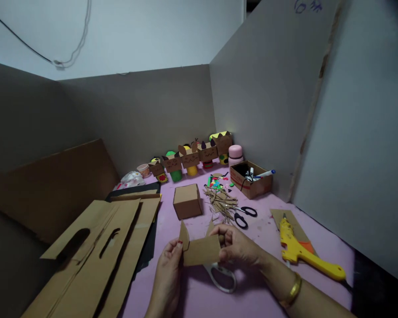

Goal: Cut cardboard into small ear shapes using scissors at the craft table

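Observation:
Both hands hold one small piece of brown cardboard [202, 251] above the pink table. Two pointed, ear-like flaps stand up from its far side. My left hand [169, 269] pinches its left end, thumb near the left flap. At the other end, my right hand [237, 245] grips the right edge, with a gold bangle on the wrist. Partly hidden below the cardboard lie white-handled scissors [223, 282]. Just beyond the hands sits a closed cardboard box [187, 202].
Cardboard sheets [119, 247] are stacked on the left. Black-handled scissors [245, 216] lie beside cardboard scraps [220, 203]. A yellow glue gun [298, 251] rests at right. A pen box [252, 183], pink bottle [235, 154] and several cardboard-faced figures [189, 157] stand behind.

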Motion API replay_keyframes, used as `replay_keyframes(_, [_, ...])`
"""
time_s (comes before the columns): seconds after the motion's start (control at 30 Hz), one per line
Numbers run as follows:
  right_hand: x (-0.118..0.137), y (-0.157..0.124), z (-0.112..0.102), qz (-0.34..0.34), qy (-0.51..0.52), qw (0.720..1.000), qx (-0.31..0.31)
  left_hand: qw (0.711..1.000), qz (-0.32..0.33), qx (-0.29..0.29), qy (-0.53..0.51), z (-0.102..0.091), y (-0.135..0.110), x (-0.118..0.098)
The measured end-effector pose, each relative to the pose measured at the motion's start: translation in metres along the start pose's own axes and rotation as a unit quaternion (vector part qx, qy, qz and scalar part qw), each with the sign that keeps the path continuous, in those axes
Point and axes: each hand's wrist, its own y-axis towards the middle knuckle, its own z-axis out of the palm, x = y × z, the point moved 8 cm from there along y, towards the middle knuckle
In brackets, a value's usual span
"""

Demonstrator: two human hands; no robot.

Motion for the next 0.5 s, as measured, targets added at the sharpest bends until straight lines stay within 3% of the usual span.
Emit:
replay_keyframes(0.17, [0.002, 0.0, 0.0, -0.008, 0.006, 1.0, -0.017, 1.0, 0.012, -0.009, -0.002, -0.004, 0.003, -0.003])
replay_keyframes(0.3, [0.007, 0.005, -0.021, -0.056, 0.009, 0.992, -0.11, 0.999, 0.03, -0.022, 0.0, -0.007, 0.001, -0.009])
replay_keyframes(0.43, [0.01, 0.007, -0.046, -0.091, 0.023, 0.976, -0.197, 0.998, 0.009, 0.02, 0.051, 0.006, -0.007, 0.0])
replay_keyframes(0.5, [0.01, 0.005, -0.048, -0.096, 0.028, 0.972, -0.213, 0.997, 0.007, 0.035, 0.066, 0.013, -0.011, 0.004])
